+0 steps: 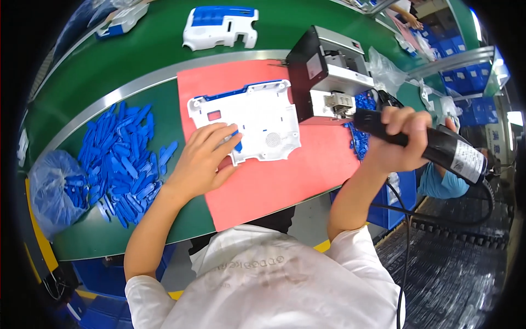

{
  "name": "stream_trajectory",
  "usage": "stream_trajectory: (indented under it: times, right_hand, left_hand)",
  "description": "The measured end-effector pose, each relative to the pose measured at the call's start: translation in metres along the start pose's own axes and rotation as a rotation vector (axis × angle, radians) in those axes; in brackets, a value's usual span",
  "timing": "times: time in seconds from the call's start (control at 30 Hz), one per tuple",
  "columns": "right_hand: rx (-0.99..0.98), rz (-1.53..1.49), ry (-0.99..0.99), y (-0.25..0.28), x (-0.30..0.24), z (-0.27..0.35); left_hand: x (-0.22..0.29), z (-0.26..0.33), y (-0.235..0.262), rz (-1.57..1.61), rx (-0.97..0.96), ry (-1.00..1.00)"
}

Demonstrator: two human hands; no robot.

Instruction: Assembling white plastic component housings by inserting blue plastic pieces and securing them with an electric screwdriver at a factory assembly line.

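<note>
A white plastic housing (pixel 257 118) with a blue edge lies inside up on a red mat. My left hand (pixel 205 156) rests over its left lower corner, fingers stretched out and thumb apart. By those fingertips, a small blue plastic strip (pixel 238 141) sits on the housing; part of it is hidden. Raised at the right, my right hand (pixel 405 134) is closed around a black electric screwdriver (pixel 452 156), its cable hanging from the rear end. The screwdriver's front end is beside a black and silver screw feeder (pixel 329 74), and its tip cannot be made out.
A heap of blue strips (pixel 123 159) lies at the left beside a clear plastic bag (pixel 52 189). Another white and blue housing (pixel 222 27) stands on the green surface beyond the metal rail. Small blue parts (pixel 360 134) lie by the feeder. A person in blue (pixel 444 183) is at the right.
</note>
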State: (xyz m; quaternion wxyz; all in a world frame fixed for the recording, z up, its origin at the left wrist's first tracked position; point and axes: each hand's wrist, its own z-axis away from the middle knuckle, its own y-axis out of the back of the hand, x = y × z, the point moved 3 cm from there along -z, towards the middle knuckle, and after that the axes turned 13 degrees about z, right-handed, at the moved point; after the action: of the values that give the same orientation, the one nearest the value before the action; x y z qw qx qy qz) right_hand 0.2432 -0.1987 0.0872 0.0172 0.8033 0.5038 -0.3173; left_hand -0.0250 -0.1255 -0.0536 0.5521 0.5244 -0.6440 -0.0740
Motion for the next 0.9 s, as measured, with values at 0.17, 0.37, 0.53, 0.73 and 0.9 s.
stream_trajectory:
  times: [0.17,0.37,0.53,0.73,0.9]
  right_hand:
    - [0.005,0.273,-0.055,0.028,0.026,-0.010]
    - [-0.067,0.349,-0.154,0.028,0.046,0.000]
    - [-0.102,0.213,-0.209,0.006,0.027,0.014]
    - [-0.243,0.088,-0.309,-0.092,0.027,0.068]
    - [-0.406,0.133,-0.382,-0.122,0.052,0.093]
  left_hand:
    - [-0.002,-0.005,-0.004,0.007,0.045,-0.035]
    - [-0.003,-0.002,-0.004,0.045,0.060,-0.020]
    - [-0.005,-0.002,0.000,0.131,0.114,0.025]
    - [-0.015,0.000,0.002,0.349,0.111,0.057]
    - [-0.019,0.009,0.003,0.373,0.183,-0.005]
